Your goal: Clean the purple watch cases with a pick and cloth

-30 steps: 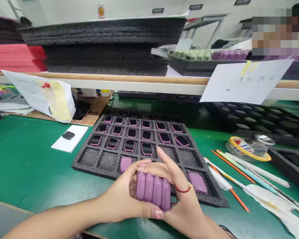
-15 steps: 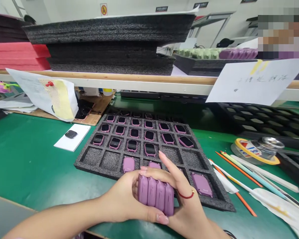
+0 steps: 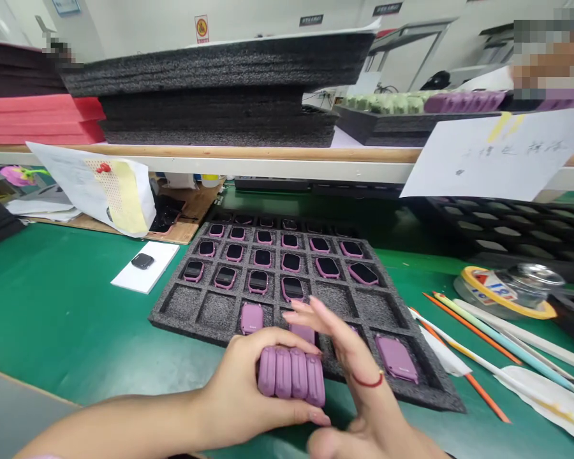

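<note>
My left hand (image 3: 249, 382) is wrapped round a row of several purple watch cases (image 3: 291, 375), stood side by side on edge. To the right of them my right hand (image 3: 349, 363) is apart from the cases, fingers stretched out over the near part of the tray. The black foam tray (image 3: 217, 310) lies beyond both hands. Its farther rows hold purple smartwatches (image 3: 262, 257) with dark screens up. In the nearest row, purple cases lie back side up, one (image 3: 252, 317) left of centre and one (image 3: 397, 358) at the right. My right hand partly hides others.
A black watch (image 3: 142, 260) rests on a white pad (image 3: 148, 280) at left. A glass jar with a metal lid (image 3: 516, 287) and several thin sticks (image 3: 478, 331) lie at right. A shelf (image 3: 268, 164) bearing foam stacks (image 3: 210, 95) crosses above. A co-worker's hand is behind it.
My right hand has let go of the purple cases and moved off to the right, its fingers spreading. My left hand still holds the row. The view has shifted slightly.
</note>
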Action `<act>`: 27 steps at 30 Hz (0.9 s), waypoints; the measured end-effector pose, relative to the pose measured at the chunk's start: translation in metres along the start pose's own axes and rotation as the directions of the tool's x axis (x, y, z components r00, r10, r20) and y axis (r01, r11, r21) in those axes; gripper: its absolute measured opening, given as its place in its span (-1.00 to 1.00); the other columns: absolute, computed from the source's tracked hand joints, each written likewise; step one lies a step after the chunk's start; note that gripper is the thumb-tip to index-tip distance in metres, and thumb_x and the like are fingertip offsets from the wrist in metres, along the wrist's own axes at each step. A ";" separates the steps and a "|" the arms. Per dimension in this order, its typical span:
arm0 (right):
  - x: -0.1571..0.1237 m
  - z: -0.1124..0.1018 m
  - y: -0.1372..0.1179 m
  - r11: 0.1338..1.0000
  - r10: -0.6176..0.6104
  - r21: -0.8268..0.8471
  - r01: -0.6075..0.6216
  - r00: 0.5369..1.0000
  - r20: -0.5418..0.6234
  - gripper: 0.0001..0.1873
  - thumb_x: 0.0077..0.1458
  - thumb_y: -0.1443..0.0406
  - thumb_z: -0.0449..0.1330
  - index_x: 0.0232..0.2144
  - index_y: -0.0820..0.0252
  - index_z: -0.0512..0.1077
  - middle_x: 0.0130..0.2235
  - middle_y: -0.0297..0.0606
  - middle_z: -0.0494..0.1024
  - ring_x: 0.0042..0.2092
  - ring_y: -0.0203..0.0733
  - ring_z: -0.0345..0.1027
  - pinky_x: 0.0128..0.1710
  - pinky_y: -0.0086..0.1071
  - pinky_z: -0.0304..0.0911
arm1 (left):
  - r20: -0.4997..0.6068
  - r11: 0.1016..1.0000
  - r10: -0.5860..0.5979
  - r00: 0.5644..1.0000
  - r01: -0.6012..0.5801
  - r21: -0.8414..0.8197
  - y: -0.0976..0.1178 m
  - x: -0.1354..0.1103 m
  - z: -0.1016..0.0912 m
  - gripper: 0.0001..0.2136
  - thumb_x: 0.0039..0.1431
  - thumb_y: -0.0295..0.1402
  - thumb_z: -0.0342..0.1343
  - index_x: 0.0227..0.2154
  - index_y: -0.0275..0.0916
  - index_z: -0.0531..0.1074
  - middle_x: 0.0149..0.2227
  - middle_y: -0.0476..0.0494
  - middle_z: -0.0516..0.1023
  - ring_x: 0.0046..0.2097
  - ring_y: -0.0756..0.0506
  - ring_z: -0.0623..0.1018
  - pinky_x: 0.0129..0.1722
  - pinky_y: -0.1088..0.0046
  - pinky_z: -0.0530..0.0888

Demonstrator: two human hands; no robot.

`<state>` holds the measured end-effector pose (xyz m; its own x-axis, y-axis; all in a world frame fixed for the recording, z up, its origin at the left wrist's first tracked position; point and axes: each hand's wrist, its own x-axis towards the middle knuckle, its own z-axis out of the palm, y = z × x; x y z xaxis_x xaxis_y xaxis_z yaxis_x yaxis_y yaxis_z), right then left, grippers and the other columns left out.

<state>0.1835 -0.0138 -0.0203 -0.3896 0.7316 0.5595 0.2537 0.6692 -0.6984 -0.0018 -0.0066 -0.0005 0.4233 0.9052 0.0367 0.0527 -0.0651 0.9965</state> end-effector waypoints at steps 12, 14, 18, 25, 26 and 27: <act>0.010 -0.006 0.017 0.843 0.460 0.418 -0.338 0.856 -0.235 -0.73 0.36 0.06 0.09 -0.03 -0.05 0.47 -0.27 -0.35 0.58 -0.15 -0.29 0.48 -0.04 -0.45 0.38 | 0.046 0.940 0.301 0.952 -0.305 0.156 -0.006 0.001 -0.005 -0.57 -0.07 -0.51 0.44 -0.09 -0.16 0.55 -0.05 -0.09 0.70 0.04 -0.13 0.65 0.09 0.49 0.51; 0.010 -0.010 0.011 0.897 0.374 0.329 -0.294 0.903 -0.213 -0.79 0.33 0.09 0.13 -0.21 0.02 0.48 -0.27 -0.31 0.57 -0.17 -0.26 0.50 -0.09 -0.43 0.42 | 0.040 0.949 0.280 0.959 -0.282 0.142 -0.005 0.001 -0.005 -0.57 -0.08 -0.51 0.44 -0.09 -0.16 0.56 -0.06 -0.09 0.70 0.01 -0.14 0.66 0.06 0.45 0.53; 0.009 -0.018 0.004 0.995 0.037 0.095 -0.030 0.997 -0.073 -0.66 0.07 0.03 0.38 -0.36 0.09 0.38 -0.08 -0.18 0.54 -0.02 -0.08 0.51 -0.03 -0.28 0.46 | 0.015 0.995 0.073 0.997 -0.072 -0.072 -0.005 0.002 -0.005 -0.55 -0.17 -0.45 0.51 -0.15 -0.16 0.58 -0.08 -0.12 0.69 -0.01 -0.18 0.64 0.07 0.34 0.50; 0.013 -0.019 0.001 0.999 -0.032 -0.035 0.032 0.999 -0.013 -0.73 0.05 0.46 0.32 -0.28 0.05 0.35 -0.01 -0.17 0.59 0.02 -0.07 0.55 -0.02 -0.29 0.49 | 0.361 0.556 -0.239 0.901 0.432 -0.710 -0.010 0.009 -0.003 -0.55 0.00 -0.12 0.42 -0.14 -0.36 0.59 -0.21 -0.32 0.70 -0.18 -0.17 0.68 -0.09 0.26 0.57; 0.014 -0.019 -0.001 1.000 -0.016 -0.007 0.016 0.999 -0.033 -0.73 0.04 0.46 0.31 -0.28 0.05 0.37 -0.04 -0.19 0.60 -0.01 -0.09 0.56 -0.04 -0.31 0.50 | 0.375 0.532 -0.237 0.896 0.442 -0.722 -0.010 0.010 -0.003 -0.56 0.01 -0.12 0.42 -0.18 -0.39 0.61 -0.22 -0.33 0.70 -0.21 -0.14 0.68 -0.10 0.31 0.57; 0.015 -0.018 -0.003 1.000 -0.001 0.024 0.002 0.999 -0.049 -0.74 0.03 0.45 0.33 -0.29 0.05 0.39 -0.06 -0.21 0.61 -0.02 -0.10 0.57 -0.05 -0.32 0.50 | 0.383 0.513 -0.236 0.893 0.449 -0.731 -0.010 0.010 -0.002 -0.57 0.01 -0.12 0.41 -0.20 -0.42 0.62 -0.24 -0.32 0.69 -0.22 -0.12 0.68 -0.11 0.36 0.57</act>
<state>0.1933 -0.0025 -0.0019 -0.3456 0.7366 0.5814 0.2317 0.6673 -0.7078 -0.0004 0.0043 -0.0103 0.7123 0.6628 -0.2310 -0.4441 0.6804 0.5830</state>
